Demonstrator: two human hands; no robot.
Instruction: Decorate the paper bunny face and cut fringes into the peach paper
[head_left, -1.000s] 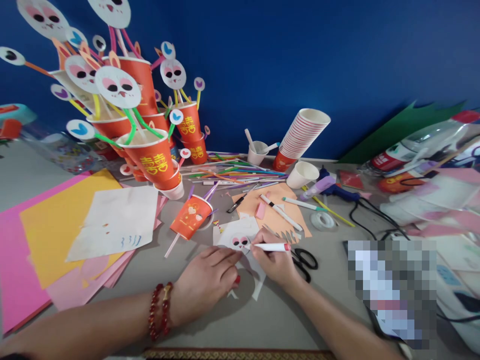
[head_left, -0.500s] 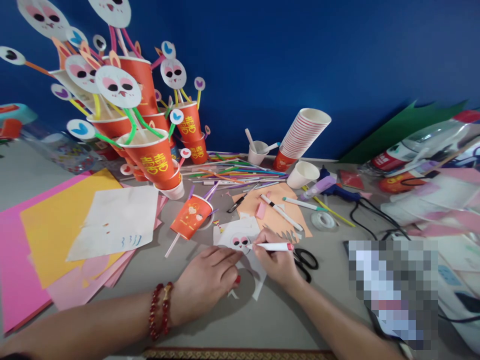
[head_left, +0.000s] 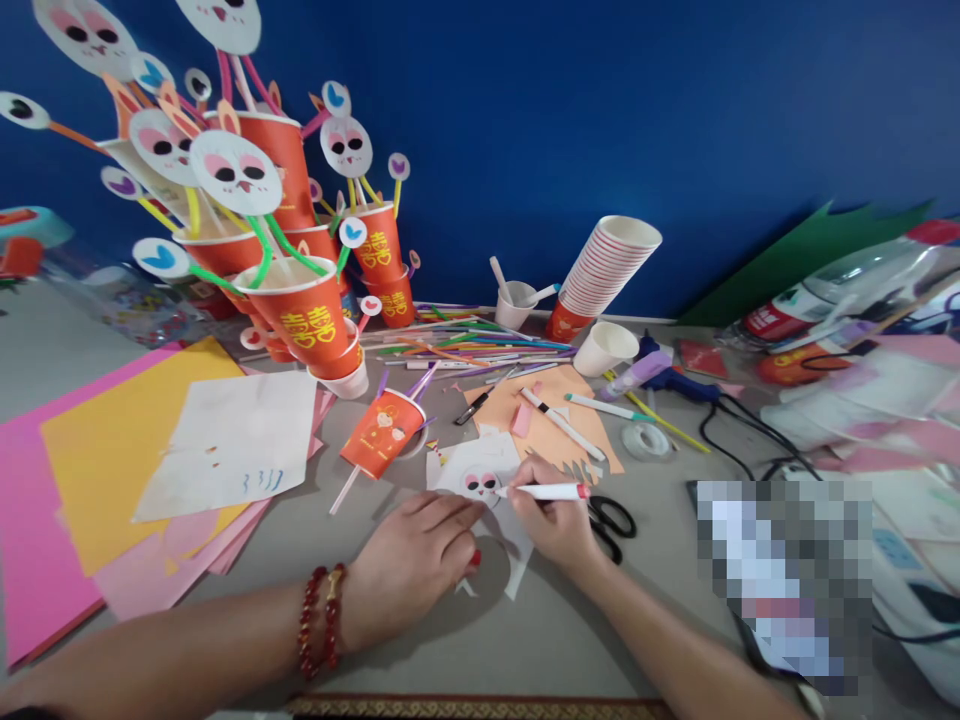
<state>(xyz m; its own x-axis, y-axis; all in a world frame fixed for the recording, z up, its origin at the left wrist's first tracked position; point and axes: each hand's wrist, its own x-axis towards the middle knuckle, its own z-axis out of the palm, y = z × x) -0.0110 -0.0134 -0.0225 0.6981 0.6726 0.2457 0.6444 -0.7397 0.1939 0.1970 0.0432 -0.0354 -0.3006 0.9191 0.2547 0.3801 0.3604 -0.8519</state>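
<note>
My right hand (head_left: 553, 520) is closed around a white marker with a red end (head_left: 551, 491). The marker's tip meets a rabbit-like face (head_left: 481, 483) with pink lids and dark eyes, drawn on a white sheet of paper (head_left: 511, 545). Fingers stretched out, my left hand (head_left: 416, 550) lies flat over the sheet's left side. A small red piece (head_left: 474, 561) shows by its thumb; I cannot tell whether it is held. Black-handled scissors (head_left: 613, 525) lie just right of my right hand, their blades partly hidden. An orange-red paper cup with straws (head_left: 382, 433) rests tipped beyond my left hand.
Decorated cups (head_left: 296, 325) with face cutouts stand at the left behind coloured paper sheets (head_left: 64, 490). Straws (head_left: 480, 343) lie along the back near a cup stack (head_left: 607, 275). Right of centre are a tape roll (head_left: 647, 441), a glue gun (head_left: 686, 385) and its cable.
My right hand and the marker have shifted very slightly to the right at the drawn face. My left hand stays in place.
</note>
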